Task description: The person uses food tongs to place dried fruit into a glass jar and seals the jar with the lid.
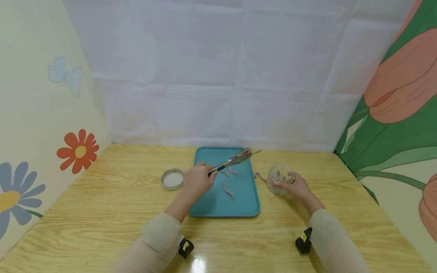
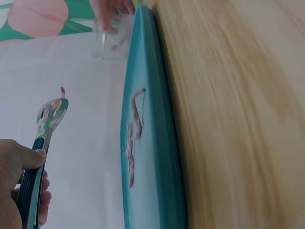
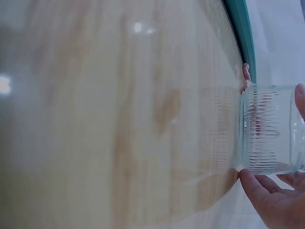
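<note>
Head view: the left hand (image 1: 197, 179) has its fingers wrapped round a pair of tongs (image 1: 243, 154), raised over the blue tray (image 1: 239, 207), with a pink worm (image 1: 257, 152) poking from their tip. The right hand's (image 1: 299, 186) fingers hold a glass jar (image 1: 279, 181) on the bench (image 1: 222, 242), right of the tray. Three worms (image 1: 229, 191) lie in the tray; a loose worm (image 1: 261, 176) lies between tray and jar, and the lid (image 1: 172, 179) sits left of the tray. If the left fingers slacken, the gripped worm could slip out. Sliding the jar leftward might pin the loose worm underneath, and a tong tip striking the rim could tip the glass.
</note>
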A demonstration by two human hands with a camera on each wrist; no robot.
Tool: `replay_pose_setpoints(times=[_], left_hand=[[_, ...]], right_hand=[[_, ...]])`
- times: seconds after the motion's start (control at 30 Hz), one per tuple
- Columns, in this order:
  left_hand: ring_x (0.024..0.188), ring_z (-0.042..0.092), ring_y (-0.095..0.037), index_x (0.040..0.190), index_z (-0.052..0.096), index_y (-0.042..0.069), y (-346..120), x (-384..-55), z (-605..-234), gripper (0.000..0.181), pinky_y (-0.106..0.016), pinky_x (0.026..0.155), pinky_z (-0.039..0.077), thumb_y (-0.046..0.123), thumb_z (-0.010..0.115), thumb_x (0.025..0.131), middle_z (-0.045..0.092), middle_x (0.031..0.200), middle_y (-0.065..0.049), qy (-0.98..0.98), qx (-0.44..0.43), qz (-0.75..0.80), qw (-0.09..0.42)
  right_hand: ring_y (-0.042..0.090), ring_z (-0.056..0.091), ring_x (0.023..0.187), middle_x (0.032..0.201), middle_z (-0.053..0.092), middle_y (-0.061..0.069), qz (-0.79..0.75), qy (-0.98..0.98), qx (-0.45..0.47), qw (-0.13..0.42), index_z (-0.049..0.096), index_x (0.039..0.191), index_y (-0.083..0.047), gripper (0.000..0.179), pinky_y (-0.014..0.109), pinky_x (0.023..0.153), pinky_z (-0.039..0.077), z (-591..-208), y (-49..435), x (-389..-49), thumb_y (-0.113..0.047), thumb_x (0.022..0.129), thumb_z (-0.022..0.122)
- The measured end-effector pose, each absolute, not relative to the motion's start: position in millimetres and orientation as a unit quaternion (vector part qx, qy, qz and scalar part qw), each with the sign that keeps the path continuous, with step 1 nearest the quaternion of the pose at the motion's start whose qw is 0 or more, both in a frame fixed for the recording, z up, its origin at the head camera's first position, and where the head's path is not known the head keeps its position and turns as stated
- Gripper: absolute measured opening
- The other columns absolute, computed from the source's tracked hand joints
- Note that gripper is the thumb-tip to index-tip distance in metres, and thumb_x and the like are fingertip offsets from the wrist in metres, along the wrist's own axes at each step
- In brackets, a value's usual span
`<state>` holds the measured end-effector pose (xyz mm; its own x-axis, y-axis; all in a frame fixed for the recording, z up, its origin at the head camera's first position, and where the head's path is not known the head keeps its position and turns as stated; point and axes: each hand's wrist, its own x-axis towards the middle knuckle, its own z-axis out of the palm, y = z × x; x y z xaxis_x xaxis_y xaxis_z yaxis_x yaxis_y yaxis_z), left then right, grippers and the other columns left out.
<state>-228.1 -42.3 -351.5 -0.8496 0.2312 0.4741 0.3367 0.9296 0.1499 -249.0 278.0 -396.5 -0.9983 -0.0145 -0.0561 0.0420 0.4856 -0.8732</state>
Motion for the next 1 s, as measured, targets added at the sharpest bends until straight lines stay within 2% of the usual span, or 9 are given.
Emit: replay_pose_setpoints(times=[0.27, 0.43, 0.57, 0.77, 1.0], left_hand=[[0.049, 0.043, -0.012, 0.078, 0.067, 0.012, -14, -228, -352, 0.019, -0.024, 0.042, 0.036, 0.03, 0.062, 0.079, 0.048, 0.064, 0.0, -0.943, -0.174, -0.141, 0.246], [0.049, 0.044, -0.01, 0.083, 0.068, 0.015, 0, -228, -349, 0.021, -0.023, 0.04, 0.035, 0.034, 0.061, 0.08, 0.05, 0.065, 0.001, -0.944, -0.169, -0.149, 0.239], [0.054, 0.048, -0.012, 0.081, 0.068, 0.015, 11, -228, -349, 0.02, -0.025, 0.041, 0.037, 0.034, 0.061, 0.08, 0.053, 0.069, 0.0, -0.947, -0.168, -0.147, 0.23], [0.068, 0.057, -0.016, 0.079, 0.066, 0.015, 26, -228, -350, 0.021, -0.029, 0.046, 0.042, 0.035, 0.059, 0.081, 0.06, 0.078, -0.002, -0.95, -0.175, -0.141, 0.217], [0.054, 0.049, -0.014, 0.079, 0.066, 0.015, 35, -226, -358, 0.023, -0.028, 0.041, 0.038, 0.036, 0.058, 0.081, 0.051, 0.068, 0.0, -0.953, -0.183, -0.133, 0.201]], right_hand=[[0.03, 0.043, 0.099, 0.119, 0.039, 0.025, -0.506, 0.862, 0.014, 0.03, 0.028, 0.128, 0.007, 0.081, 0.036, 0.072, 0.04, -399, 278, -249, -0.035, 0.072, 0.068], [0.033, 0.04, 0.105, 0.121, 0.038, 0.026, -0.506, 0.862, 0.017, 0.026, 0.027, 0.128, 0.007, 0.082, 0.041, 0.079, 0.037, -398, 278, -250, -0.035, 0.071, 0.069], [0.035, 0.038, 0.109, 0.123, 0.036, 0.027, -0.504, 0.863, 0.016, 0.022, 0.026, 0.128, 0.008, 0.084, 0.043, 0.084, 0.034, -397, 278, -250, -0.035, 0.071, 0.069], [0.033, 0.041, 0.103, 0.121, 0.037, 0.027, -0.503, 0.864, 0.015, 0.022, 0.026, 0.128, 0.008, 0.085, 0.039, 0.076, 0.038, -396, 278, -251, -0.037, 0.07, 0.07], [0.031, 0.042, 0.099, 0.121, 0.038, 0.025, -0.505, 0.863, 0.02, 0.027, 0.026, 0.128, 0.007, 0.083, 0.034, 0.071, 0.04, -397, 277, -250, -0.036, 0.071, 0.069]])
